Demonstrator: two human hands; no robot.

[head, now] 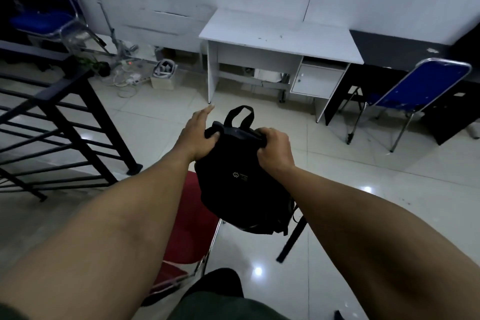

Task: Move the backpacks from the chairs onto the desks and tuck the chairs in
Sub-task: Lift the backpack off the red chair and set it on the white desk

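A black backpack point(242, 189) with a small logo hangs in the air above a red chair point(185, 228), held by its top. My left hand point(198, 138) grips its upper left corner with thumb and palm, the fingers stretched forward. My right hand point(274, 149) is closed on the upper right corner. Its carry loop stands up between my hands. A white desk point(280, 34) with a bare top stands ahead against the wall. To its right a blue chair point(415, 96) is pulled out from a dark desk point(394, 47).
A black metal railing point(57, 122) runs along the left. Cables, a power strip and a small box point(162, 78) lie on the floor left of the white desk. Another blue chair point(44, 18) stands at far left. Glossy tiled floor lies between me and the desks.
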